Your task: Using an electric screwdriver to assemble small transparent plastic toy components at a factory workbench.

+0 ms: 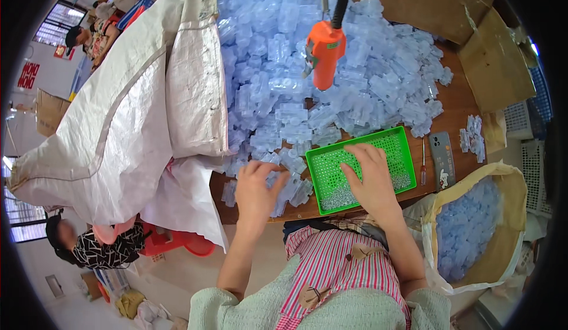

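My left hand (255,191) hovers at the table's front edge, thumb and fingers apart, beside a few loose clear bluish plastic pieces (303,191). Nothing shows in its grasp. Over the right part of a green perforated tray (407,153) is my right hand (373,179), fingers curved and the thumb spread from them. I see nothing held in it. Small silvery metal parts (338,199), too small to name surely, lie along the tray's near side. An orange power screwdriver (325,55) hangs above the large heap of plastic pieces (266,87).
A white woven sack (127,105) covers the table's left. Right of the tray lie a thin screwdriver (423,167), a phone (442,159) and several plastic pieces (472,136). An open sack (509,235) of pieces stands at right. Cardboard (426,4) borders the back. Two people are at left.
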`<state>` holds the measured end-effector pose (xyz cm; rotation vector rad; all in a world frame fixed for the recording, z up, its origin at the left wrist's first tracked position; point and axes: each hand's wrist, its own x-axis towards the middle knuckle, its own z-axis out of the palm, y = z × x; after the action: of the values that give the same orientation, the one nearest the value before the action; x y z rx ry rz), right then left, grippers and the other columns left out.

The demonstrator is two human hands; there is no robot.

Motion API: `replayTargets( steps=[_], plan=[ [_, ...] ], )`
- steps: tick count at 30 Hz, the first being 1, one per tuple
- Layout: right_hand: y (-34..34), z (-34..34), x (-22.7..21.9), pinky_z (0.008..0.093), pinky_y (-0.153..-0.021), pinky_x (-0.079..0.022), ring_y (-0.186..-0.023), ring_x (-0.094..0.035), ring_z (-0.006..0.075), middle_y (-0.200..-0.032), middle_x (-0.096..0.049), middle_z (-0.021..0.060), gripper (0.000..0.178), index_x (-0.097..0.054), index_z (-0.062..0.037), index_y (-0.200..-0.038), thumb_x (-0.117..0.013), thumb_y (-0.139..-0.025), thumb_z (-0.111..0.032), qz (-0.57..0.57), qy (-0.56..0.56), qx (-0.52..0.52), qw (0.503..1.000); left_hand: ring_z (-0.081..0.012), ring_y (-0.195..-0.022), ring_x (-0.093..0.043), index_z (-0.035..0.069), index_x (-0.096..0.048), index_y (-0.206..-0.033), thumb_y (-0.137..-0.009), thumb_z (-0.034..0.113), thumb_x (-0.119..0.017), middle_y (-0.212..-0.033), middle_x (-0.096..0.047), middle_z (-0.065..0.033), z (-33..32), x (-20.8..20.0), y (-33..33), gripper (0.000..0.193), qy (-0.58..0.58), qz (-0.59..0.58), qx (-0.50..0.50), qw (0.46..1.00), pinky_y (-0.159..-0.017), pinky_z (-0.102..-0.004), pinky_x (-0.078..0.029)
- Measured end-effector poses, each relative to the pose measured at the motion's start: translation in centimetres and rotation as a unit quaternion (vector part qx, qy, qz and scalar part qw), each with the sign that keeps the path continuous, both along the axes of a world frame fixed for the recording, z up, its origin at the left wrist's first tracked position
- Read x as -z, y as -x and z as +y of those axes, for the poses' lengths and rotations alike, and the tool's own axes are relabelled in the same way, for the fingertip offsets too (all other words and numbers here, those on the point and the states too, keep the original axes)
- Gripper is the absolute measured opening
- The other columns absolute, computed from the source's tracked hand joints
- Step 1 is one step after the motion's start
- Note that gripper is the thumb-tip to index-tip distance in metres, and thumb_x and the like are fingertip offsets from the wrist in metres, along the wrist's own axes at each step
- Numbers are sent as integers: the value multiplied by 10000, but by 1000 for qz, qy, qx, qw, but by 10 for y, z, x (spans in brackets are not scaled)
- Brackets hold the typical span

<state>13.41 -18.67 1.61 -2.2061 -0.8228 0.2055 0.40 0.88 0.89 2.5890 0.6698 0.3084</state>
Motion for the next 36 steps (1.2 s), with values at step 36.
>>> replayTargets(
  steps=[36],
  plan=[
    [-5, 21, 35, 329, -640, -445, -706, -511, 189, -902, -507, 89, 570, -442, -50, -1244, -722, -753, -126, 126, 124, -8, 984, -335, -1053, -409, 90, -581, -1117, -659, 81, -753, -1156, -504, -80, 9, -7, -4, 490, -72, 13, -27, 997, -879, -432, -372]
  ],
)
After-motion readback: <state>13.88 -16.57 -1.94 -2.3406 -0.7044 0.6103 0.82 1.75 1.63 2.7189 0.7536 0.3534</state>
